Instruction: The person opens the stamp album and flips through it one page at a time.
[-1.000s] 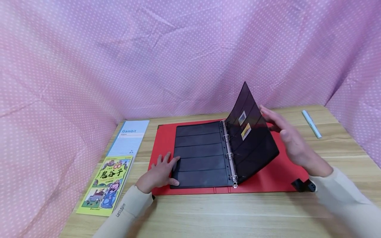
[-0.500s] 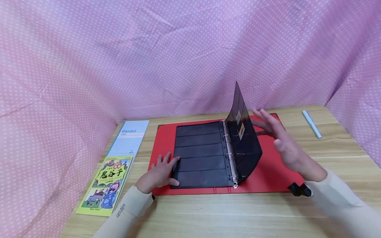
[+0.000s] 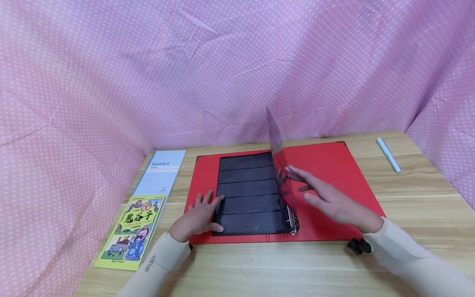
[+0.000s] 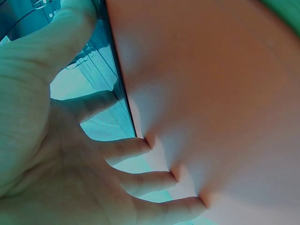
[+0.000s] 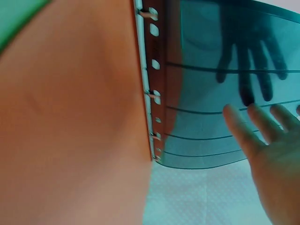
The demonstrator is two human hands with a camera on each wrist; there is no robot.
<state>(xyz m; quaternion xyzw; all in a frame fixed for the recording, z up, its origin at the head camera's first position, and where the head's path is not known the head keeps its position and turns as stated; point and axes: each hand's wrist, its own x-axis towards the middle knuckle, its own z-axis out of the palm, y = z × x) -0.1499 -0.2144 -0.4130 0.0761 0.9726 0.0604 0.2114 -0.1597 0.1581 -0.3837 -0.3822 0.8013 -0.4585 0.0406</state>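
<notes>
A red ring binder (image 3: pixel 326 161) lies spread open on the table. On its left cover rests a black pocket page (image 3: pixel 246 185) with several strips across it. Another dark, see-through pocket page (image 3: pixel 276 144) stands nearly upright from the metal rings (image 3: pixel 291 220). My left hand (image 3: pixel 198 216) rests with spread fingers on the left cover and the flat page's edge; in the left wrist view its fingertips (image 4: pixel 172 177) touch the red cover. My right hand (image 3: pixel 330 200), fingers extended, is just right of the standing page. The right wrist view shows the page (image 5: pixel 201 126) mirroring the hand; contact is unclear.
Left of the binder lie a white and blue Gambit notepad (image 3: pixel 159 171) and a yellow comic-style booklet (image 3: pixel 130 233) overlapping its lower end. A light blue pen (image 3: pixel 388 154) sits at the far right of the table. A pink dotted curtain (image 3: pixel 237 74) hangs behind.
The standing page has swung left from leaning right to nearly upright, and the two small pictures seen on it are now out of sight. My right hand has followed leftward; my left hand stays put.
</notes>
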